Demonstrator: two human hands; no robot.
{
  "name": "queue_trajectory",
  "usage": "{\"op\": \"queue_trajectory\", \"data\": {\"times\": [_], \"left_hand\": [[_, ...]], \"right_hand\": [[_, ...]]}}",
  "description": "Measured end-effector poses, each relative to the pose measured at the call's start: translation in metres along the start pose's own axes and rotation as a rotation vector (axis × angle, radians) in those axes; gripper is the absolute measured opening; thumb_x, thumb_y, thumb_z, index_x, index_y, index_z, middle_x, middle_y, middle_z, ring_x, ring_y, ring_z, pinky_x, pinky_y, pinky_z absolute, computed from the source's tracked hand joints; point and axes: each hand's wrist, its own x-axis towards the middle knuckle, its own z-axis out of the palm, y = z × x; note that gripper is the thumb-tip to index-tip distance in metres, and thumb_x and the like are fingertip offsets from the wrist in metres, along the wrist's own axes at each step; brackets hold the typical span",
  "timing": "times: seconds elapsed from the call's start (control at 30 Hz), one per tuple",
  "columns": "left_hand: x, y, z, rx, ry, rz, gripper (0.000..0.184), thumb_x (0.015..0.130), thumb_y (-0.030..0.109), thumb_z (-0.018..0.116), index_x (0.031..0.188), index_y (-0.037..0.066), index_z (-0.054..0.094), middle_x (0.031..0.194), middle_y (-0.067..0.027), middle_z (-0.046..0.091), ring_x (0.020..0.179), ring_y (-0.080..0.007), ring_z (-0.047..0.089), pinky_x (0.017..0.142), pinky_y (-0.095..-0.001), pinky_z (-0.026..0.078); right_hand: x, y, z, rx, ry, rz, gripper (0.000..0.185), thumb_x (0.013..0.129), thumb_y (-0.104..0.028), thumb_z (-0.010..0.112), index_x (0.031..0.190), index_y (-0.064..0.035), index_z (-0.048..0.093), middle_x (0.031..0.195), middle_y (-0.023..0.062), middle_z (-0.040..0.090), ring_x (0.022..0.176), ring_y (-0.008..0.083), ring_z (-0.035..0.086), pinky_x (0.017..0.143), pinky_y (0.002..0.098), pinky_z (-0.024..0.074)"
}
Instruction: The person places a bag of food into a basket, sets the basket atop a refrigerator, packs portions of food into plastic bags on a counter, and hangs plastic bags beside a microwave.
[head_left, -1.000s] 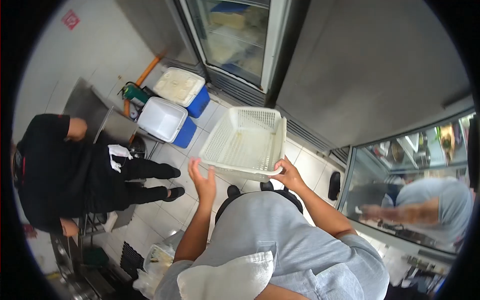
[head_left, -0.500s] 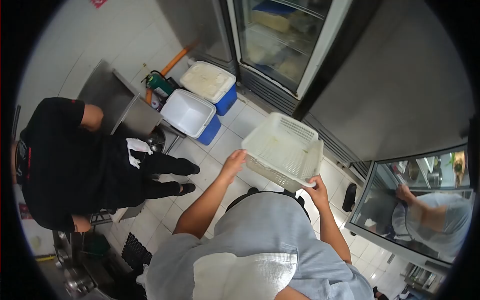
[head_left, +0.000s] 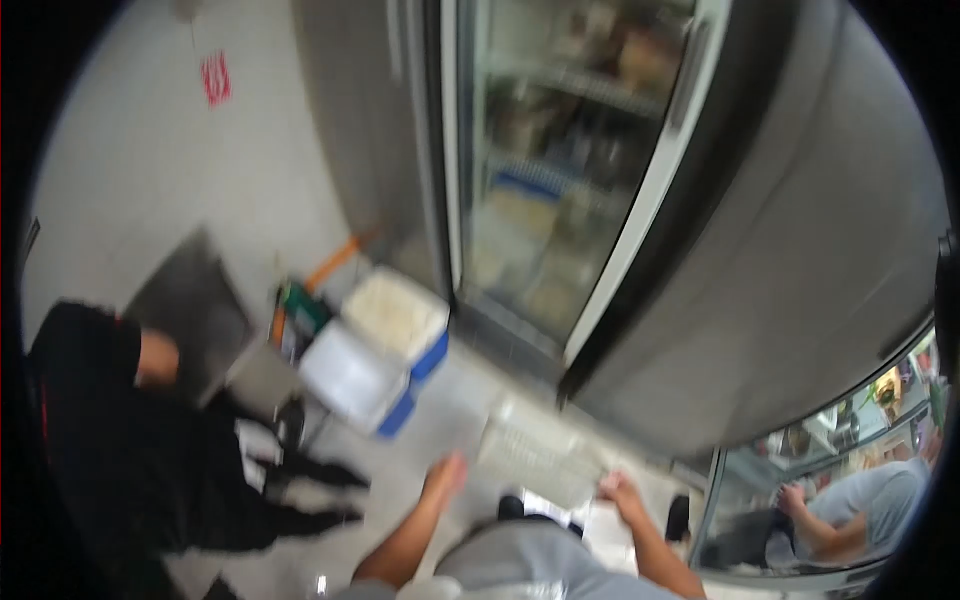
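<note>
A whitish plastic basket (head_left: 535,447) with perforated sides is in front of my body, low in the head view and smeared by motion. My left hand (head_left: 443,482) is just left of the basket, with what looks like a small gap between them; its fingers are too blurred to read. At the basket's near right corner, my right hand (head_left: 618,489) has its fingers closed on the edge, though blur softens the contact.
A co-worker in black (head_left: 130,450) stands at the left by a metal counter (head_left: 190,310). Two blue-and-white cooler boxes (head_left: 355,375) sit on the floor before a glass-door fridge (head_left: 560,220). A green fire extinguisher (head_left: 303,308) is behind them. An open reflective door (head_left: 790,520) is at right.
The view has tilted up, showing more of the fridge, and the picture has blurred. Hands and basket now appear lower in it. My left hand, on the basket's rim before, now looks apart from it.
</note>
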Motion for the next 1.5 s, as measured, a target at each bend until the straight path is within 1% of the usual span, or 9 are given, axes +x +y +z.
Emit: {"op": "queue_trajectory", "data": {"times": [0.2, 0.4, 0.47, 0.67, 0.8, 0.87, 1.07, 1.23, 1.5], "left_hand": [[0.036, 0.055, -0.002, -0.199, 0.086, 0.082, 0.050, 0.086, 0.048, 0.048, 0.118, 0.008, 0.046, 0.119, -0.0094, 0.049, 0.106, -0.0209, 0.046, 0.085, -0.0434, 0.040], [0.010, 0.142, -0.033, 0.831, 0.532, 1.003, 0.064, 0.081, 0.044, 0.057, 0.128, 0.004, 0.040, 0.127, -0.0175, 0.043, 0.115, -0.0322, 0.041, 0.093, -0.0408, 0.037], [0.012, 0.155, -0.045, 1.249, 0.075, 0.897, 0.056, 0.076, 0.040, 0.064, 0.112, 0.000, 0.054, 0.114, -0.0224, 0.053, 0.108, -0.0346, 0.049, 0.091, -0.0407, 0.040], [0.052, 0.160, -0.092, 1.169, -0.002, 0.530, 0.050, 0.075, 0.036, 0.065, 0.110, 0.001, 0.056, 0.096, -0.0237, 0.061, 0.086, -0.0381, 0.059, 0.072, -0.0438, 0.047], [0.094, 0.162, -0.150, 0.945, 0.150, 0.749, 0.034, 0.076, 0.028, 0.066, 0.094, -0.001, 0.061, 0.081, -0.0220, 0.063, 0.073, -0.0373, 0.059, 0.064, -0.0424, 0.047], [0.113, 0.182, -0.173, 1.022, 0.107, 0.409, 0.046, 0.077, 0.041, 0.061, 0.095, -0.002, 0.057, 0.090, -0.0253, 0.059, 0.085, -0.0391, 0.057, 0.072, -0.0438, 0.047], [0.135, 0.199, -0.208, 0.770, 0.404, 0.279, 0.034, 0.076, 0.022, 0.067, 0.064, -0.004, 0.049, 0.063, -0.0234, 0.054, 0.058, -0.0402, 0.054, 0.052, -0.0408, 0.042], [0.155, 0.199, -0.202, 0.461, 0.556, 0.087, 0.014, 0.078, 0.009, 0.059, 0.081, -0.005, 0.060, 0.064, -0.0048, 0.058, 0.059, -0.0086, 0.050, 0.054, -0.0259, 0.041], [0.164, 0.160, -0.225, 0.341, 0.713, -0.070, 0.017, 0.075, 0.013, 0.056, 0.080, -0.003, 0.057, 0.068, -0.0019, 0.056, 0.059, -0.0087, 0.047, 0.054, -0.0229, 0.036]], "right_hand": [[0.081, -0.029, 0.061, -0.048, -0.140, 0.061, 0.025, 0.079, -0.021, 0.068, 0.090, -0.0059, 0.051, 0.089, 0.0071, 0.055, 0.081, 0.0174, 0.058, 0.072, 0.0324, 0.0534], [0.178, -0.060, 0.124, -0.521, -0.386, -0.010, 0.040, 0.071, -0.042, 0.073, 0.090, -0.0106, 0.055, 0.079, 0.0050, 0.058, 0.069, 0.0125, 0.056, 0.062, 0.0258, 0.0456], [0.205, -0.077, 0.156, -0.653, -0.492, -0.089, 0.041, 0.071, -0.045, 0.071, 0.091, -0.0119, 0.056, 0.079, 0.0039, 0.058, 0.067, 0.0119, 0.054, 0.061, 0.0263, 0.0451], [0.292, -0.109, 0.252, -0.726, -0.718, 0.157, 0.038, 0.079, -0.037, 0.066, 0.106, -0.0138, 0.053, 0.105, 0.0037, 0.052, 0.093, 0.0142, 0.051, 0.072, 0.0282, 0.0486], [0.365, -0.099, 0.302, -0.553, -0.741, -0.058, 0.058, 0.082, -0.027, 0.063, 0.130, -0.0066, 0.036, 0.132, 0.0095, 0.038, 0.119, 0.0213, 0.042, 0.093, 0.0333, 0.0389], [0.415, -0.053, 0.306, 0.025, -0.791, 0.128, 0.056, 0.082, -0.021, 0.061, 0.131, -0.0074, 0.036, 0.128, 0.0098, 0.044, 0.110, 0.0225, 0.049, 0.092, 0.0380, 0.0409], [0.513, 0.094, 0.308, -0.017, -0.421, 0.274, 0.051, 0.083, -0.041, 0.058, 0.118, -0.0064, 0.047, 0.109, 0.0098, 0.057, 0.092, 0.0266, 0.061, 0.075, 0.0371, 0.0482], [0.589, 0.182, 0.324, -0.224, -0.140, 0.602, 0.036, 0.081, -0.038, 0.060, 0.098, -0.0066, 0.056, 0.091, 0.0098, 0.061, 0.077, 0.0211, 0.064, 0.067, 0.0338, 0.0489], [0.723, 0.297, 0.365, -0.322, 0.139, 0.532, 0.049, 0.077, -0.039, 0.064, 0.108, -0.0035, 0.050, 0.092, 0.0079, 0.056, 0.086, 0.0185, 0.057, 0.070, 0.0307, 0.0474]]}}
